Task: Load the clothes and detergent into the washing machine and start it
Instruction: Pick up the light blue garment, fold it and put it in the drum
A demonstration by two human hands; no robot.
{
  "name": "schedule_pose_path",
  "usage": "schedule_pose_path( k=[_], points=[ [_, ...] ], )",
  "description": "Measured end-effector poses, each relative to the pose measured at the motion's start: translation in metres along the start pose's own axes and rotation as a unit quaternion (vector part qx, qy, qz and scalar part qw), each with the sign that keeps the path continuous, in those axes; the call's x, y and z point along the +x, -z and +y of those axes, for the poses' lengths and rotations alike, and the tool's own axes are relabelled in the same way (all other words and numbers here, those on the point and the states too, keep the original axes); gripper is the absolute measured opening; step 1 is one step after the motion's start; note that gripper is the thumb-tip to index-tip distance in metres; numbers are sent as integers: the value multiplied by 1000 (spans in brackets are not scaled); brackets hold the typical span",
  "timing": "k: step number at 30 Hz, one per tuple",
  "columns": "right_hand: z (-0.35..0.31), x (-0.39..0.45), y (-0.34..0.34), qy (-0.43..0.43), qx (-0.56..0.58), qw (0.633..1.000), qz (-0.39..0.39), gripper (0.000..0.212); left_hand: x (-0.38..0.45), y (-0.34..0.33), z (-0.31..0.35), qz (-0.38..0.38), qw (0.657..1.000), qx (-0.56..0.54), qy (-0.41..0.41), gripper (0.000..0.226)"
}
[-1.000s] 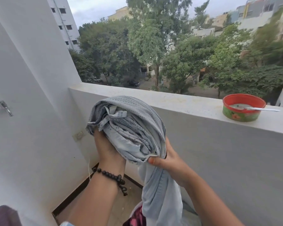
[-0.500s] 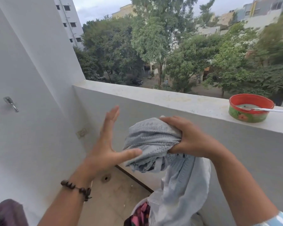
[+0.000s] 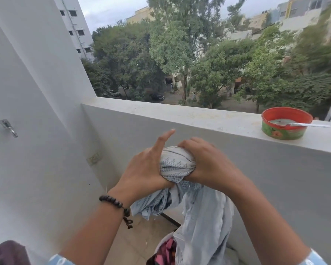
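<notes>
A pale grey-blue patterned garment (image 3: 177, 166) is bunched into a ball between both hands in front of the balcony wall. My left hand (image 3: 143, 169) presses against its left side, forefinger sticking up. My right hand (image 3: 206, 165) clamps over the top and right side. The rest of the cloth hangs down from the ball toward a pile of other clothes (image 3: 165, 252), pink and dark, at the bottom edge. No washing machine or detergent is in view.
A red and green bowl (image 3: 284, 128) with a spoon in it stands on the parapet ledge (image 3: 180, 114) at the right. A metal hook (image 3: 9, 128) juts from the white wall on the left. A dark cloth (image 3: 8, 252) lies at the bottom left corner. Tiled floor below.
My left hand, open and apart from the cloth half a second ago, has come in against the bundle. The bundle has been squeezed smaller and lowered between both hands.
</notes>
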State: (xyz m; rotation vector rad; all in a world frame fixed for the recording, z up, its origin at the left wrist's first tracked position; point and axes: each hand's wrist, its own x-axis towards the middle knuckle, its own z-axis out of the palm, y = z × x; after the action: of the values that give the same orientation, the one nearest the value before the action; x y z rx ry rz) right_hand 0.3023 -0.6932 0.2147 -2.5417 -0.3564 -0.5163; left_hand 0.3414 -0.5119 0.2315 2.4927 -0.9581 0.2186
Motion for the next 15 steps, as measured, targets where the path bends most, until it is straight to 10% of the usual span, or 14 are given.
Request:
schedule_pose_path(
  k=[7, 15],
  points=[
    [37, -20, -6, -75, 377, 918, -97, 90, 6, 17, -16, 67, 950, -300, 50, 114],
    [32, -22, -16, -90, 401, 905, -111, 110, 11, 22, -13, 241, 763, -594, 76, 101]
  ],
)
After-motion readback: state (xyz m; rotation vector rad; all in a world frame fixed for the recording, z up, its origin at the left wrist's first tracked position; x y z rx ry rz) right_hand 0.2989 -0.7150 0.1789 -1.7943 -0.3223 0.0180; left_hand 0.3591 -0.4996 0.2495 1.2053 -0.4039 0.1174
